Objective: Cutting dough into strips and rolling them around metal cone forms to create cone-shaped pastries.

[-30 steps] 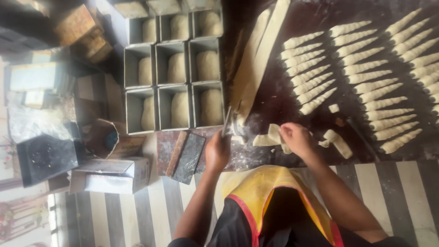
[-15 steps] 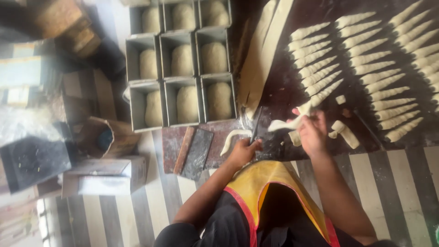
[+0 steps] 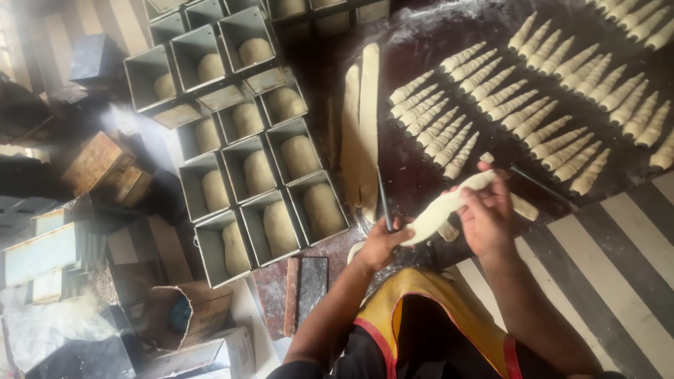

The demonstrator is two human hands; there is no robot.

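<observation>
My right hand (image 3: 486,214) and my left hand (image 3: 382,242) hold a pale strip of dough (image 3: 442,207) stretched between them, just above the dark floured work surface (image 3: 421,168). My left hand also grips a dark thin knife (image 3: 384,203) that points away from me. Beyond the hands lie two long flat dough strips (image 3: 361,126) side by side. Rows of small rolled, cone-shaped dough pieces (image 3: 533,105) cover the surface at right. A few dough scraps (image 3: 523,207) lie beside my right hand.
Several square metal loaf tins (image 3: 260,168), each with a lump of dough, stand in rows at left. A cardboard box (image 3: 184,316), wooden boxes (image 3: 105,168) and a flat scraper (image 3: 303,291) sit nearer me on the striped floor covering (image 3: 604,231). I wear a yellow apron.
The view has shifted, so the tins now spread further left. My hands have lifted the dough strip and pulled it out longer between them; the left hand has moved under its near end.
</observation>
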